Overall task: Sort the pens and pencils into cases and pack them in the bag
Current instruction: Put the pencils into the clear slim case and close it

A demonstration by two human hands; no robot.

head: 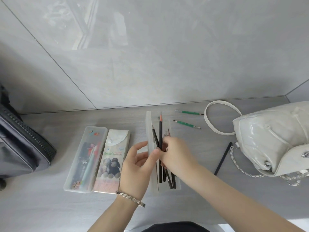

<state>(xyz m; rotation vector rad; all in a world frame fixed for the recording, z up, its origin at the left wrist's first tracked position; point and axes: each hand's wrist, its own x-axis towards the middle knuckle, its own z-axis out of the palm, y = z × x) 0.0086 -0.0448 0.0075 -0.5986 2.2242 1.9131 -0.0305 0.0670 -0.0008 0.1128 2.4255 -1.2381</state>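
Our right hand is curled round a bundle of black pencils just right of the frame's centre. It grips them mid-shaft, so the sharpened tips fan toward the top of the frame and the blunt ends sit in the tray of the clear case below. Holding them in the middle probably lets us line the whole bunch up with the long tray and lay it down in one go.

Our left hand, with a bracelet at the wrist, pinches the case's lid between thumb and fingers. It holds the lid up on its edge, likely so it cannot fall shut on the pencils and the light case stays put.

Three pencils lie loose on the table. Two green pencils are at upper right, and a dark pencil rests just beside the chain of the white handbag at the right edge. They look like the next ones to gather.

Left of centre, a frosted case already holding pens lies closed against a printed pouch with its snap shut. These seem sorted and set aside.

A dark zipped bag sits at the left edge. We cannot tell which bag will take the cases.
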